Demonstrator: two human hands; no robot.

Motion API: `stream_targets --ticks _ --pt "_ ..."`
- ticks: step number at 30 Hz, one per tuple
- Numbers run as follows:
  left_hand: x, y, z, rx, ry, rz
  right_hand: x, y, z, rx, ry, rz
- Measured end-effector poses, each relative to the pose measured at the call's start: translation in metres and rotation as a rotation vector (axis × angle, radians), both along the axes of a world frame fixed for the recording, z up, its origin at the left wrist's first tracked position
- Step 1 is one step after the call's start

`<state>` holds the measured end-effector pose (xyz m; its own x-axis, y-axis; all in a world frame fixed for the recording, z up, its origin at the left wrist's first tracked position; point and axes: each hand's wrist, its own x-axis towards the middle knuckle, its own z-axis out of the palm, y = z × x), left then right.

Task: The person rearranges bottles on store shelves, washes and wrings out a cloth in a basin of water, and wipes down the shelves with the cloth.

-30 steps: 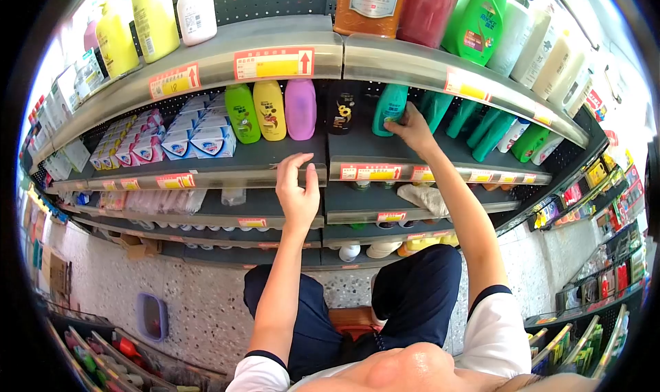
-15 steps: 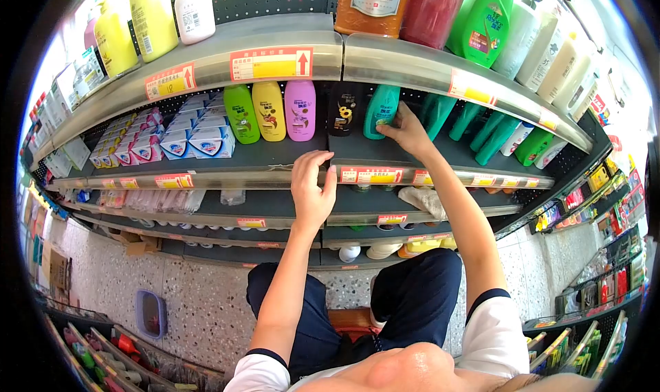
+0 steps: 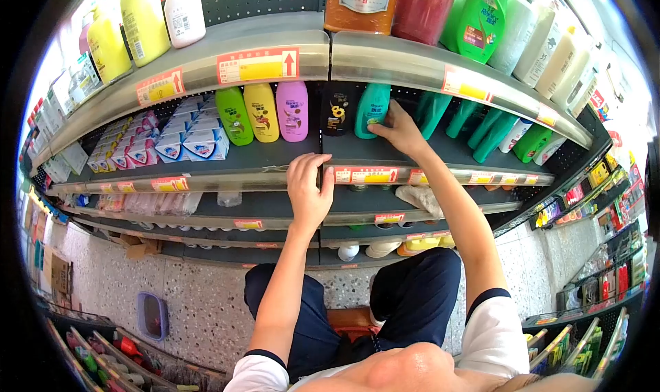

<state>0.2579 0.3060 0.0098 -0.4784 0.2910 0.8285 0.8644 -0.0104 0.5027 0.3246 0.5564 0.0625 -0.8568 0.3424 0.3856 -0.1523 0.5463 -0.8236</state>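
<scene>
My right hand (image 3: 399, 132) is closed around the side of a teal shampoo bottle (image 3: 372, 110), with the thumb across its lower front. The bottle stands upright on the middle shelf, just right of a black bottle (image 3: 337, 110). Farther left are a purple bottle (image 3: 293, 112), a yellow bottle (image 3: 260, 113) and a green bottle (image 3: 234, 116), all upright. My left hand (image 3: 309, 188) rests against the front edge of that shelf, thumb apart from the fingers, holding nothing.
Boxed soaps (image 3: 189, 138) are stacked at the left of the shelf. More teal bottles (image 3: 491, 138) lean or stand at the right. An upper shelf edge (image 3: 385, 57) overhangs the bottles. A purple basket (image 3: 152, 316) sits on the floor.
The view has shifted slightly, so the shelf items appear a little farther left. The teal bottle, still in my right hand, is marginally closer to the black one. My left hand stays at the shelf edge.
</scene>
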Motion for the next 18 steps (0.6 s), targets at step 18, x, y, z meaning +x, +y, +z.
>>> stream_targets --ticks 18 --pt "0.0005 -0.0009 0.0003 0.005 0.002 -0.002 -0.0037 0.0026 -0.0008 -0.020 -0.039 0.033"
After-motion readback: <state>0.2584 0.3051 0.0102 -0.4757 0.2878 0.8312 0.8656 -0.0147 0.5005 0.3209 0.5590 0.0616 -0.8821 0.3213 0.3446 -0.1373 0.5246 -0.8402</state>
